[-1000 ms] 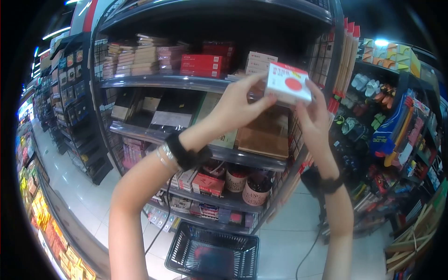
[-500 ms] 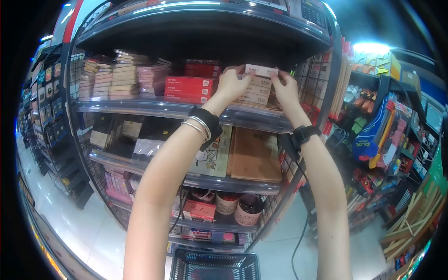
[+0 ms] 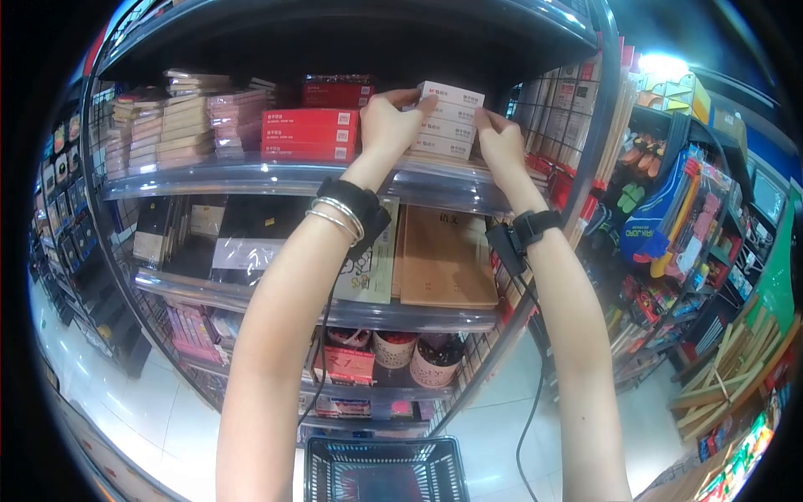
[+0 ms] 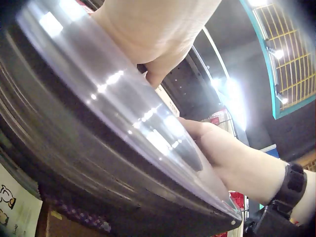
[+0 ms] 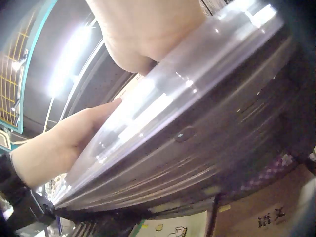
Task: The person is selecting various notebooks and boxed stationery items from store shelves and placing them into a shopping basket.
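Observation:
Several white boxes (image 3: 444, 131) stand stacked on the upper shelf. My left hand (image 3: 388, 131) grips the top box (image 3: 452, 94) at its left end, thumb on the front. At the right end my right hand (image 3: 504, 149) holds it, with thumb and fingers at the corner. The top box rests on the box below. In the left wrist view the left hand (image 4: 153, 34) and right hand (image 4: 222, 150) reach over the shelf edge; their fingertips are mostly hidden. The right wrist view shows a sliver of white box (image 5: 129, 86) between the hands.
Red boxes (image 3: 308, 134) stand left of the stack, with piled notebooks (image 3: 186, 125) further left. A clear strip (image 3: 276, 178) edges the shelf. Brown books (image 3: 447, 263) lie one shelf down. A dark basket (image 3: 385, 452) is below, and wire mesh flanks the shelf's right side.
The white box with the red circle has gone from being held up before the shelf to the top of the stack. Both hands moved with it, and the head view has shifted.

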A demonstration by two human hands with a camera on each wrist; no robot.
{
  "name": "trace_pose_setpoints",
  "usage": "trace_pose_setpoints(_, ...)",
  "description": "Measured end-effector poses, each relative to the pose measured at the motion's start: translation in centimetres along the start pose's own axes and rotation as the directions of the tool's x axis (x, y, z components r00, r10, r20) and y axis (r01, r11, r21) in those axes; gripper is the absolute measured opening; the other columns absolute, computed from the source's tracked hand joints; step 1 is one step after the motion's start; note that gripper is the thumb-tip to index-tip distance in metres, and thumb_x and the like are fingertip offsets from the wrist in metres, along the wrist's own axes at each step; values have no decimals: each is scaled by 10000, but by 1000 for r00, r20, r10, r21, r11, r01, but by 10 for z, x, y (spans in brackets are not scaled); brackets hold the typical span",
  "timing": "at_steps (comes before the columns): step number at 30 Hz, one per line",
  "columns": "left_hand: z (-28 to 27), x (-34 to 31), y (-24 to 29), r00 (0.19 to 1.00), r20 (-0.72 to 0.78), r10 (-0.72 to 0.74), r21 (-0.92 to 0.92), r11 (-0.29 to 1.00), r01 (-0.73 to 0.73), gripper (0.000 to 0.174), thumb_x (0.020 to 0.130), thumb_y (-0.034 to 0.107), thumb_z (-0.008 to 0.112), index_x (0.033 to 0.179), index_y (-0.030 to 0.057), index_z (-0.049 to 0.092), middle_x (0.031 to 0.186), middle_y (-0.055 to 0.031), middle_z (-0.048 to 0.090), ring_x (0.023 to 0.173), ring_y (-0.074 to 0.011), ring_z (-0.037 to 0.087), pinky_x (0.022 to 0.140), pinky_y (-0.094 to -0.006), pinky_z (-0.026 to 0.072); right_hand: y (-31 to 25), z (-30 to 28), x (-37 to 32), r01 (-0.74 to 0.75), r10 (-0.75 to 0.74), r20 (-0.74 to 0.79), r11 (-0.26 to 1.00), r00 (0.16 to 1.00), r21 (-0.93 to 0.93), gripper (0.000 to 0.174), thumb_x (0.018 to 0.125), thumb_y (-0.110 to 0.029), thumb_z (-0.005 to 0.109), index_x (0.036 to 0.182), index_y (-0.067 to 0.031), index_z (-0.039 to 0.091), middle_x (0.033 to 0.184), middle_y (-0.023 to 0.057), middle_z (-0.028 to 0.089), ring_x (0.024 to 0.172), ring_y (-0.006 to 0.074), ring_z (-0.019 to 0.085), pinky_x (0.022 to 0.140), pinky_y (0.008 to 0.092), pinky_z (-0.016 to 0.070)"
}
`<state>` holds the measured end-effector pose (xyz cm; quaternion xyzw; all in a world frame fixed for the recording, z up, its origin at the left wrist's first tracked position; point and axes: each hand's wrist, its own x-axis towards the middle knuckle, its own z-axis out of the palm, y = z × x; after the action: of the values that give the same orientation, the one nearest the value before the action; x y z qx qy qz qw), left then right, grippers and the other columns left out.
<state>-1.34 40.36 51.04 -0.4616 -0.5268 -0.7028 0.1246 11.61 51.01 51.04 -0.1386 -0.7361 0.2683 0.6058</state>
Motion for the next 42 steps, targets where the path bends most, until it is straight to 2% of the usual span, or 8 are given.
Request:
trace_pose_setpoints(14,-23,-22,28,945,181,274,324,890,-321,478,744,299,651,1095,22,482,1020,-164,582,916,-264,581,781,-363,468,-40,-58,-35,469,-497,-20,831,867,-299,214,762,-140,612,924,-7,567,913,151,538,887,286,530,781,359,430)
trace_pose_setpoints(22,-113,-190,80,828,358,431,295,790,-538,414,737,117,639,1103,23,470,1038,-160,548,957,-308,554,813,-369,449,-43,-133,-182,550,-524,178,818,833,-167,91,735,-2,588,817,-13,548,860,121,538,862,283,526,775,341,416)
trace_pose_setpoints(25,-173,-285,53,864,388,322,439,759,-480,449,700,52,664,1107,21,478,1037,-153,544,958,-273,546,814,-339,433,5,-175,-289,448,-348,466,886,814,-122,104,712,-6,624,804,-34,585,811,116,606,790,297,586,755,369,444)
trace_pose_setpoints(28,-227,-403,1,986,64,-156,547,832,96,354,747,81,620,1064,6,482,930,-132,566,841,-250,549,766,-329,434,69,-206,-425,-109,240,585,962,775,-250,97,785,-96,595,858,-40,625,802,103,635,747,264,604,663,337,461)
trace_pose_setpoints(32,-299,-638,-101,715,-198,-670,498,560,662,380,786,118,614,1099,-15,445,942,-170,554,853,-259,559,728,-344,461,184,-233,-652,-267,651,591,748,477,-608,602,800,-312,603,1278,-33,367,1266,295,379,1051,413,500,879,419,421)
trace_pose_setpoints(35,-299,-744,-116,681,-235,-693,744,323,585,581,717,206,684,1173,-20,403,1073,-228,509,998,-365,500,883,-429,393,197,-226,-748,-363,868,480,491,127,-792,940,777,-460,589,1397,-59,7,1372,374,39,1173,549,315,976,447,347)
trace_pose_setpoints(38,-282,-785,-131,622,-391,-678,785,107,610,837,656,246,725,1310,17,256,1223,-252,396,1145,-404,370,954,-467,323,185,-206,-779,-657,862,411,498,299,-566,651,851,-305,508,1320,4,178,1071,351,508,936,462,551,808,469,448)
trace_pose_setpoints(42,-252,-770,-120,500,-492,-713,799,-141,585,1005,565,252,784,1335,7,186,1269,-237,333,1184,-393,312,989,-447,297,187,-203,-791,-424,817,372,554,440,-716,573,872,-310,451,1271,57,265,877,299,590,800,448,580,687,501,457)
